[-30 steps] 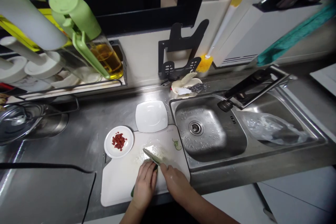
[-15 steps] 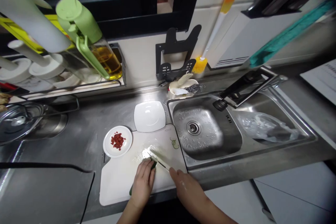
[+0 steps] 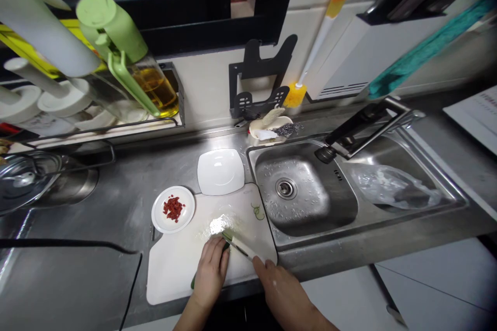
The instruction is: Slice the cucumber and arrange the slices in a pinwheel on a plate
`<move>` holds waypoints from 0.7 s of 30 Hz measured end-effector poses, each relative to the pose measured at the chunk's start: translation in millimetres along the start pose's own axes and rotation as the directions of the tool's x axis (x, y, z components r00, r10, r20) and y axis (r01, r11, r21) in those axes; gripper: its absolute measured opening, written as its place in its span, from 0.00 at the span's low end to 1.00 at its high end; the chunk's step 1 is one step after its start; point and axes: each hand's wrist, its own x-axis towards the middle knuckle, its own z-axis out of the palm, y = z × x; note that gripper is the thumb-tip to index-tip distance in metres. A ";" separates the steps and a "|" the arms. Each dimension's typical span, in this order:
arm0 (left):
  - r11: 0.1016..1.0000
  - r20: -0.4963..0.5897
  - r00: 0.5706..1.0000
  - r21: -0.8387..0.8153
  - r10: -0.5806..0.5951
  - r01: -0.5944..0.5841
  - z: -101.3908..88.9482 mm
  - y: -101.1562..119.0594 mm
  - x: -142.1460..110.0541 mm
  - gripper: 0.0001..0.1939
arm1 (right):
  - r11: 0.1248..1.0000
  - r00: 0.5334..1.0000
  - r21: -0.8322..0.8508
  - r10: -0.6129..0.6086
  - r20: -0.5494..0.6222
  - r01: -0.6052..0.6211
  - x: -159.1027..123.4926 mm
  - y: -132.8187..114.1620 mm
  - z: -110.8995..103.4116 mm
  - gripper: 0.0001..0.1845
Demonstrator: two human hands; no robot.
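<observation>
My left hand (image 3: 209,268) presses down on a long green vegetable that looks like a cucumber (image 3: 193,282), mostly covered by the fingers. It lies on a white cutting board (image 3: 166,274). In my right hand (image 3: 282,289) is a knife (image 3: 241,251), its blade slanting up and left to the vegetable's far end, beside my left fingertips. The cut end is partly hidden by hand and blade. Thin curled green peels (image 3: 257,211) lie at the board's upper right. Wet bits glisten on the board beyond the blade.
A white plate of chopped red pieces (image 3: 173,208) overlaps the board's upper left corner. Behind the board stands a square white dish (image 3: 221,171). A steel sink (image 3: 303,191) with a black faucet (image 3: 349,129) lies right. An oil bottle (image 3: 155,88) is on the left rack.
My right hand has shifted slightly down and right, and the knife blade has moved lower and turned a little. My left hand stays in place on the vegetable.
</observation>
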 end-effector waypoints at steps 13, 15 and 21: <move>1.000 0.006 1.000 -0.001 -0.001 0.001 0.2 -0.3 -0.1 0.14 | 1.000 0.996 0.003 -0.011 0.091 0.011 4.1 -0.4 -13.4 0.26; 1.000 0.002 1.000 0.003 -0.004 0.004 0.3 -0.1 -0.1 0.14 | 1.000 0.997 0.015 -0.013 0.077 0.012 4.3 -0.9 -12.6 0.26; 1.000 -0.004 1.000 -0.009 0.004 -0.004 0.5 -0.5 0.2 0.13 | 1.000 0.998 0.022 -0.022 0.058 0.020 8.4 -2.9 -8.2 0.24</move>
